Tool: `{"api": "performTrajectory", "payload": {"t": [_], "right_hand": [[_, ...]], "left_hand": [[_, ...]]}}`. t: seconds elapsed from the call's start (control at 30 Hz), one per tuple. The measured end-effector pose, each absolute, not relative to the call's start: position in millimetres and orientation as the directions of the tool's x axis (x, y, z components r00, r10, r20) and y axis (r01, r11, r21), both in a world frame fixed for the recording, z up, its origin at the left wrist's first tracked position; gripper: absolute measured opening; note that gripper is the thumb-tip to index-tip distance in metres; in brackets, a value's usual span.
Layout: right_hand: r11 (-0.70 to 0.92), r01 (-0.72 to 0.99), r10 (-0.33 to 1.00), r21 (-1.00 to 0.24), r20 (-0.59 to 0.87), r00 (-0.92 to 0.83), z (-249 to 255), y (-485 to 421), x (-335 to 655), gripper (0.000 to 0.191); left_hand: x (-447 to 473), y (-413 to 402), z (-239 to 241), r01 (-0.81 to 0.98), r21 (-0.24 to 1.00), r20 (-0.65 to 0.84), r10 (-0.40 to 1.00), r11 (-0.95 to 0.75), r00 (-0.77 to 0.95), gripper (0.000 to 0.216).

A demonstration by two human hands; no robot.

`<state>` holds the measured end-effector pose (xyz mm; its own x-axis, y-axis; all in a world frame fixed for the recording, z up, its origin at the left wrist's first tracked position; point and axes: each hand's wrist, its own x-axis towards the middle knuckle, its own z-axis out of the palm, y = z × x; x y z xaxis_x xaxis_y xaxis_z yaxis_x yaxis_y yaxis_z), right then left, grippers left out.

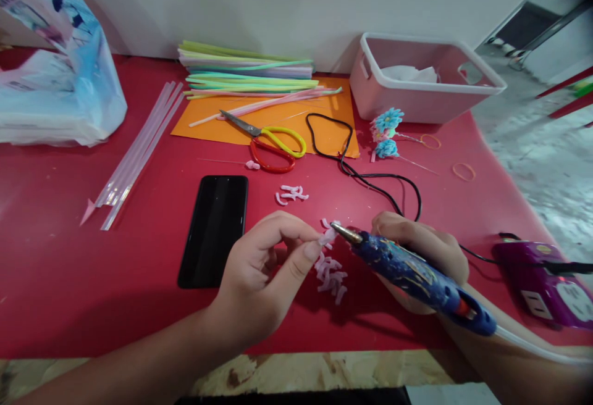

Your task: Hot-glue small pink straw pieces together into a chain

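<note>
My left hand (269, 272) pinches a small pink straw piece (327, 236) between thumb and forefinger, just above the red table (69, 281). My right hand (424, 247) grips a blue glue gun (417, 275), and its metal nozzle touches the pink piece. Below the nozzle a small heap of pink straw pieces (331, 274) lies on the table. A few more pink pieces (291, 194) lie farther back.
A black phone (214, 229) lies left of my hands. Scissors (269, 139) rest on orange paper (282, 122) by a stack of straws (245, 71). Glue sticks (139, 152), straw flowers (386, 133), a pink bin (424, 78), a purple power strip (542, 281) and a plastic bag (50, 65) surround them.
</note>
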<state>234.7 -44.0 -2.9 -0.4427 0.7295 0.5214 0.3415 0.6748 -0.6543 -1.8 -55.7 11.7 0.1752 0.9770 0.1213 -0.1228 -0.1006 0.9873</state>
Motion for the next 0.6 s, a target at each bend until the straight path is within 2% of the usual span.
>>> {"api": "performTrajectory", "payload": {"t": [0.1,0.2,0.4,0.5,0.6], "right_hand": [[0.65,0.393,0.759,-0.65,0.527,-0.383,-5.5,-46.5,236.7,0.023],[0.636,0.364,0.769,-0.68,0.528,-0.36,-7.1,-47.6,238.6,0.023],[0.663,0.354,0.741,-0.659,0.514,-0.431,-5.1,-46.4,239.0,0.02],[0.63,0.401,0.775,-0.665,0.502,-0.385,-6.1,-48.7,237.0,0.02],[0.608,0.379,0.793,-0.698,0.505,-0.341,-7.1,-50.6,234.5,0.02]], "left_hand": [[-0.8,-54.5,12.1,-0.127,0.986,0.128,0.976,-0.107,0.175,0.005],[0.1,-54.1,12.9,-0.124,0.988,0.112,0.98,-0.092,0.165,0.006],[-1.6,-54.9,11.5,-0.112,0.989,0.119,0.977,-0.1,0.177,0.005],[-1.8,-54.4,12.3,-0.103,0.989,0.123,0.978,-0.107,0.166,0.006],[-1.3,-54.5,13.3,-0.106,0.989,0.121,0.98,-0.106,0.155,0.007]]}}
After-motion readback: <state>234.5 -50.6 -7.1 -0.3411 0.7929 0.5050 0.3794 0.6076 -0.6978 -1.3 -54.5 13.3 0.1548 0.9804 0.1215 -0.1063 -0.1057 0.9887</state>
